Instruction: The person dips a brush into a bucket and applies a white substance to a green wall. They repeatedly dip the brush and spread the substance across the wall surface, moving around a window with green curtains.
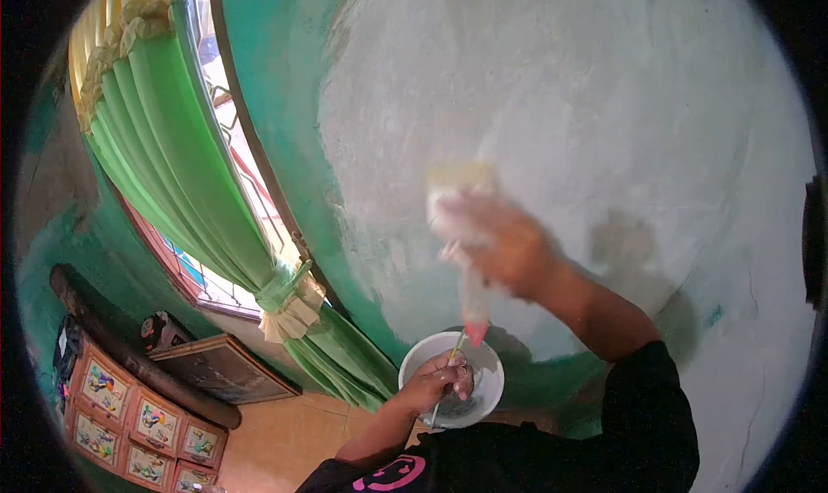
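Drawers: far left, low; wooden fronts with coloured pictures.
Board: framed, leaning under the window, just right of the drawers.
Floor: orange tiles, seen between the board and the left arm.
Curtain: green, tied back low with a pale frill; it hangs across the window's left part.
Window: bright, barred, between the curtain and the green strip of wall.
Left hand: low centre, at the bowl's near-left rim. Fingers are curled over the rim, holding the bowl, with the stick pinned under them.
Stick: thin, yellowish, slanting across the bowl from its far rim down to the near-left.
Bowl: white, round, held up close to the wall at the bottom of the pale patch; pale wet stuff inside.
Brush: upright and blurred. Pale bristles are on top against the wall, and the red handle end points down just above the bowl's far rim.
Right hand: centre, raised before the wall and blurred. Fingers are closed around the brush mid-handle.
Sleeve: black, lower right, on the right arm.
Wall: large whitish-grey patch over green, filling the centre and right. The arm's shadow falls on it to the right of the hand.
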Demonstrator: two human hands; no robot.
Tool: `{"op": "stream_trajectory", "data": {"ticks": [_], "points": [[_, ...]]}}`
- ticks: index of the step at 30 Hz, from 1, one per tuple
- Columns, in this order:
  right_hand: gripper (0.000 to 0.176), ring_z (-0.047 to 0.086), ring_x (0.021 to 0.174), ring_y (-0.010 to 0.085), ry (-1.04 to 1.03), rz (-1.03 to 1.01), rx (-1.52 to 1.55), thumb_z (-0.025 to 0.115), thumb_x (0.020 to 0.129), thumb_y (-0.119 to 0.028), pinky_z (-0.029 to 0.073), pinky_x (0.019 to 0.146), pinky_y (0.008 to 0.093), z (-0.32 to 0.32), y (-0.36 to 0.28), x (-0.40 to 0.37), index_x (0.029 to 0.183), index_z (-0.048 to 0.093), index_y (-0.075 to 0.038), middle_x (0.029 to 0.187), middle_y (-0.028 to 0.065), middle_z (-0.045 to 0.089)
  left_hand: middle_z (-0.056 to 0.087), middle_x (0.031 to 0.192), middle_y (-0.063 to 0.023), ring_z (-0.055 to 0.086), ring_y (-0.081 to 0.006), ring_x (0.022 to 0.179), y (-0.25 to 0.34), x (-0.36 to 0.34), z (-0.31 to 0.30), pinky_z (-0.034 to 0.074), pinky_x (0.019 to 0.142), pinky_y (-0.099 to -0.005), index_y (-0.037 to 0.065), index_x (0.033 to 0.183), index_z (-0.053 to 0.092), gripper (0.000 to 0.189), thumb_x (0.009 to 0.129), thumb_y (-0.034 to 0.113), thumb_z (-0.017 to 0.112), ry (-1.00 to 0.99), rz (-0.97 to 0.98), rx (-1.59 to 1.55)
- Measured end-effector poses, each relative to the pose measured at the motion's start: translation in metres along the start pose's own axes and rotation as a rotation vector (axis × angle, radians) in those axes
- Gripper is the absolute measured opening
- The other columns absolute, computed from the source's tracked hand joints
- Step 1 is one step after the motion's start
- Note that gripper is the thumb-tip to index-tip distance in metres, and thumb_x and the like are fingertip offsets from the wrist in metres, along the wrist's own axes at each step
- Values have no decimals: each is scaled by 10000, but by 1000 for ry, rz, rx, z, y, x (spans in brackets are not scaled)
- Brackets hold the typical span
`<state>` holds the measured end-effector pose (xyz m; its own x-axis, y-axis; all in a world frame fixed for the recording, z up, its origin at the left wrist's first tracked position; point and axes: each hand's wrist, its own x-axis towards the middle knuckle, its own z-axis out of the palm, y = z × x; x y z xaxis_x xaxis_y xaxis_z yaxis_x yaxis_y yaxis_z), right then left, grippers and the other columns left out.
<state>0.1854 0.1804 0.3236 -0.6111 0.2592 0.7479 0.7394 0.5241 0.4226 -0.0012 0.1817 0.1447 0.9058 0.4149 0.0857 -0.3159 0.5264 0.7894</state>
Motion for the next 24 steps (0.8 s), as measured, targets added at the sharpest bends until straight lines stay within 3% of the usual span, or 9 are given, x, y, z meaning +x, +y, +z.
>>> {"op": "stream_trajectory", "data": {"ticks": [2, 4, 8, 10, 16, 20, 21, 22, 24], "points": [[218, 455, 1115, 279, -80, -5, 84, 566, 709, -153, 373, 920, 412, 20, -12, -13, 925, 594, -155, 1207, 122, 472, 405, 631, -20, 446, -151, 613, -1, -2, 1, 379, 609, -268, 99, 784, 380, 47, 816, 84, 411, 7, -29, 37], [267, 467, 1102, 263, -338, -231, 316, 561, 715, -134, 401, 899, 360, 32, -13, -19, 982, 577, -128, 1214, 124, 465, 407, 628, -20, 452, -153, 603, 1, -4, 4, 375, 606, -265, 94, 778, 380, 66, 824, 100, 427, 64, -25, 86], [316, 512, 1046, 254, -301, 12, 572, 545, 744, -118, 437, 851, 318, 9, 10, -4, 1057, 545, -76, 1185, 134, 488, 407, 619, -19, 457, -150, 592, 8, -10, 1, 375, 606, -269, 94, 764, 386, 100, 843, 128, 437, 79, -28, 89], [350, 555, 978, 246, -49, 233, 614, 534, 766, -76, 458, 814, 307, -18, 26, 6, 1112, 506, -30, 1139, 137, 523, 402, 610, -15, 456, -145, 586, 10, -16, -2, 376, 607, -275, 99, 752, 384, 133, 860, 154, 437, 67, -19, 3], [272, 589, 902, 252, 794, 490, 92, 516, 805, -59, 482, 779, 342, -45, 50, 31, 1073, 541, -20, 1063, 160, 565, 406, 601, -5, 464, -161, 589, 18, -25, -18, 376, 581, -295, 131, 750, 370, 127, 853, 97, 436, -21, -53, 49], [217, 531, 1012, 279, 492, 242, 60, 568, 778, -118, 447, 830, 390, -8, 36, 23, 972, 570, -20, 1103, 152, 541, 439, 631, -19, 495, -161, 627, 23, -31, -34, 388, 599, -283, 129, 768, 382, 113, 849, 81, 445, -111, -54, 60], [253, 464, 1088, 319, 159, 247, -276, 605, 723, -144, 374, 892, 451, -4, 9, 32, 949, 570, -34, 1166, 143, 498, 439, 631, -19, 495, -161, 627, 25, -33, -38, 388, 599, -283, 129, 768, 382, 113, 849, 81, 445, -114, -63, 54], [330, 430, 1115, 336, 88, 168, -98, 618, 688, -159, 309, 927, 479, 9, -4, 28, 998, 560, -61, 1201, 122, 473, 431, 649, -16, 481, -148, 644, 29, -35, -39, 387, 618, -271, 113, 793, 371, 95, 855, 83, 436, -127, -76, 60], [171, 461, 1090, 327, -136, 65, 6, 595, 723, -175, 365, 895, 485, 41, -27, 15, 875, 582, -98, 1190, 103, 486, 424, 667, -14, 467, -136, 662, 37, -39, -44, 386, 637, -259, 97, 818, 360, 82, 862, 86, 428, -155, -102, 68]]}}
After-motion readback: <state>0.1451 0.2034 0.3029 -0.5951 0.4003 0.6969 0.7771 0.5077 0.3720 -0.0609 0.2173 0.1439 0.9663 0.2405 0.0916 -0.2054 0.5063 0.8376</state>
